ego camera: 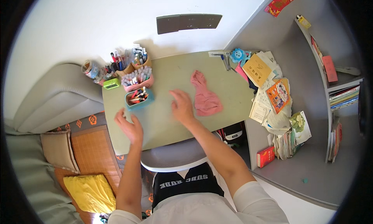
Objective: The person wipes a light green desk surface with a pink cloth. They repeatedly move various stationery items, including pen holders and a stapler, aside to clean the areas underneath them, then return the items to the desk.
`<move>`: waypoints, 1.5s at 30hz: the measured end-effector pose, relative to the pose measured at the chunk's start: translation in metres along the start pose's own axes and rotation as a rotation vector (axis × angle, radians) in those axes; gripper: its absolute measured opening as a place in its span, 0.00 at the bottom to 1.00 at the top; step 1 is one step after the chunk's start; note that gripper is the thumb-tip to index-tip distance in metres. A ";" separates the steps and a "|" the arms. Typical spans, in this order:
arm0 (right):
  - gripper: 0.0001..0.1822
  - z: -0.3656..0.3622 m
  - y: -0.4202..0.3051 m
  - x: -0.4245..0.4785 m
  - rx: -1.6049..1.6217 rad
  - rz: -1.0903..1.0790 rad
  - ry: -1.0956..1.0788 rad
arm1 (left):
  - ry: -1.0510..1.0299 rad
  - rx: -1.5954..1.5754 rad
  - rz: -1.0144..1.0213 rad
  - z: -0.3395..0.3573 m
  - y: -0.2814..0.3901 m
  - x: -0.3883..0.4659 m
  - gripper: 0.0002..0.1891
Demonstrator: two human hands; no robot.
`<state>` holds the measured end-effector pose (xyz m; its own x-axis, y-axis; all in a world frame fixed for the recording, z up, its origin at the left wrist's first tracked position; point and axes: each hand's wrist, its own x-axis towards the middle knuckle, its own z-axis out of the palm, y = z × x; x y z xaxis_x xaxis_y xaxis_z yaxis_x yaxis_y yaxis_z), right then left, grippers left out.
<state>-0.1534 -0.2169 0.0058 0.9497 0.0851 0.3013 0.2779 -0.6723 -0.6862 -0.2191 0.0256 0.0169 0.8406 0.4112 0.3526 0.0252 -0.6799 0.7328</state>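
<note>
Both my hands hover over a green desktop (166,69), and neither holds anything. My left hand (131,129) is near the desk's left front part, fingers apart, just below a teal pen box (145,103) packed with pens or crayons. Farther right, my right hand (182,106) is slightly blurred, its thumb apart from the fingers. To the right of it lies a crumpled pink cloth (206,97), flat on the desk. Behind the teal box stands a pink holder (142,83) full of capped markers.
Brown pen holders (126,70), a green digital clock (111,83) and a jar (91,69) crowd the back left. Piled papers and books (269,89) cover the right end, beside a blue lion-shaped item (238,55). A chair (174,155) is at the front edge.
</note>
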 end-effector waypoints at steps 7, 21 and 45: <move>0.29 -0.051 0.065 0.042 -0.433 0.113 0.126 | -0.404 -0.062 0.308 0.117 0.077 0.000 0.22; 0.27 -0.050 0.184 0.173 -0.554 0.063 -0.051 | -0.384 0.450 0.325 0.242 0.084 0.060 0.29; 0.28 0.021 0.137 0.197 -0.522 -0.130 -0.091 | -0.244 0.458 0.356 0.236 0.064 0.073 0.31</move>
<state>0.0748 -0.2770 -0.0429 0.9274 0.2396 0.2872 0.3074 -0.9257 -0.2206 -0.0285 -0.1313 -0.0473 0.9379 -0.0021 0.3468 -0.0955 -0.9629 0.2525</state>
